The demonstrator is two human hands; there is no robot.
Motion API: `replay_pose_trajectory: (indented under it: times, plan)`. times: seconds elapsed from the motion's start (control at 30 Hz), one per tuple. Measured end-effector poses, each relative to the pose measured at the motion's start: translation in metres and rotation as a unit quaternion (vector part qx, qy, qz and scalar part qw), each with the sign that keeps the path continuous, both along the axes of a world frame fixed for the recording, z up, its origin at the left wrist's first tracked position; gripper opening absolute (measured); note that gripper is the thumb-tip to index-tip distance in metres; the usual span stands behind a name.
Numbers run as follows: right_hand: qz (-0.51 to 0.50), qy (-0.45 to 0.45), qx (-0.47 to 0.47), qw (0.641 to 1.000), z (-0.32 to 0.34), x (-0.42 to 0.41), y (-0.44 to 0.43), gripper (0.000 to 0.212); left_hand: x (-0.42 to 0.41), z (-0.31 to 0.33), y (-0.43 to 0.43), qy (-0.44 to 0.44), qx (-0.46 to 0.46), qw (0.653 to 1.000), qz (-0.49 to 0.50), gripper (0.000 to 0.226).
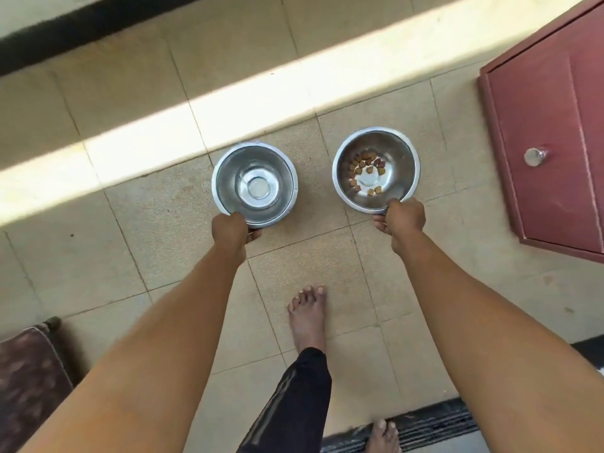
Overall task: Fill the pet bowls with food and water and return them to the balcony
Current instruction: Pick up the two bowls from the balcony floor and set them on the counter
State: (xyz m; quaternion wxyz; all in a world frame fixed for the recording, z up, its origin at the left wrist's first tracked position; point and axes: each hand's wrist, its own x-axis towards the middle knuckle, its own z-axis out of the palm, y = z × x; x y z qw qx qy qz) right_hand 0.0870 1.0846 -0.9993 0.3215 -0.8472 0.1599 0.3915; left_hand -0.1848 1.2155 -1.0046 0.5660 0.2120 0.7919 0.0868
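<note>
Two steel pet bowls are low over the tiled balcony floor (157, 204). The left bowl (273, 165) holds clear water. My left hand (230, 230) grips its near rim, thumb over the edge and fingers underneath. The right bowl (397, 158) holds several brown kibble pieces (362, 166) scattered on its bottom. My right hand (403, 219) grips that bowl's near rim the same way. I cannot tell whether the bowls touch the floor or hang just above it.
A maroon cabinet (549, 142) with a round metal knob (534, 156) stands at the right. My bare feet (309, 317) are behind the bowls; one is on a dark doormat (434, 423). A patterned brown cushion (29, 384) sits at the lower left. A dark strip (65, 31) runs along the far edge.
</note>
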Motion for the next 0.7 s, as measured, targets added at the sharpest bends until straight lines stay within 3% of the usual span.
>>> replay_pose_trajectory:
  times: [0.3,0.5,0.7]
  plan:
    - [-0.052,0.026,0.010,0.998,0.206,-0.028,-0.068,0.019,0.002,0.194,-0.036,0.029,0.008,0.989,-0.148,0.018]
    - [-0.062,0.014,-0.001,0.998,0.333,-0.039,-0.123,0.016,0.016,0.333,-0.050,0.029,0.051,0.961,-0.269,0.015]
    - [-0.035,-0.025,0.009,0.999,0.432,-0.041,-0.176,0.016,0.036,0.429,-0.077,0.016,0.083,0.925,-0.370,0.017]
